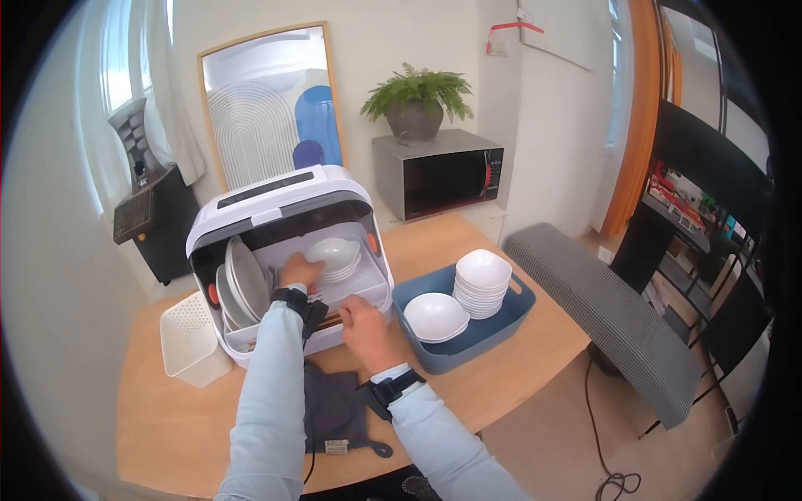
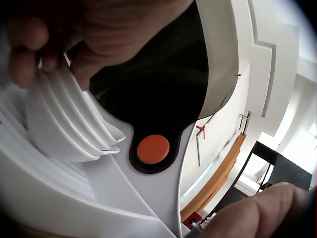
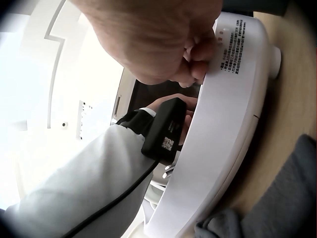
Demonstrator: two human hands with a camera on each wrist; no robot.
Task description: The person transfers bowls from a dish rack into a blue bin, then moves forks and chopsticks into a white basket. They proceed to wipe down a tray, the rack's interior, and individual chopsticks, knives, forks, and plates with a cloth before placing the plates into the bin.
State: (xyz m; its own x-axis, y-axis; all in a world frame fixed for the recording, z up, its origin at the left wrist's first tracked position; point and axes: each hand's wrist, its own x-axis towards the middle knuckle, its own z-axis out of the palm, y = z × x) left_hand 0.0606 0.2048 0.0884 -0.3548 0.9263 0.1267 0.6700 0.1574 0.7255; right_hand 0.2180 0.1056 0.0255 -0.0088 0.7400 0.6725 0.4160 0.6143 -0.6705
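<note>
In the head view my left hand (image 1: 302,271) reaches inside a white dish cabinet (image 1: 368,316) with a raised dark lid. Its fingers pinch the rims of a small stack of white bowls (image 2: 67,116), seen edge-on in the left wrist view. White plates (image 1: 247,280) stand upright at the cabinet's left. My right hand (image 1: 370,334) is at the cabinet's front rim, fingers curled with the tips right at the edge; I cannot tell whether they grip anything. Brown chopsticks (image 1: 331,321) lie in the front compartment beside it. Some cutlery (image 3: 169,170) shows inside, in the right wrist view.
A blue tub (image 1: 455,357) to the right holds a tall stack of white bowls (image 1: 482,284) and another white bowl (image 1: 436,316). On the left stands a white perforated basket (image 1: 192,342). A grey cloth (image 1: 334,405) lies before the cabinet. Behind is a microwave (image 1: 439,175).
</note>
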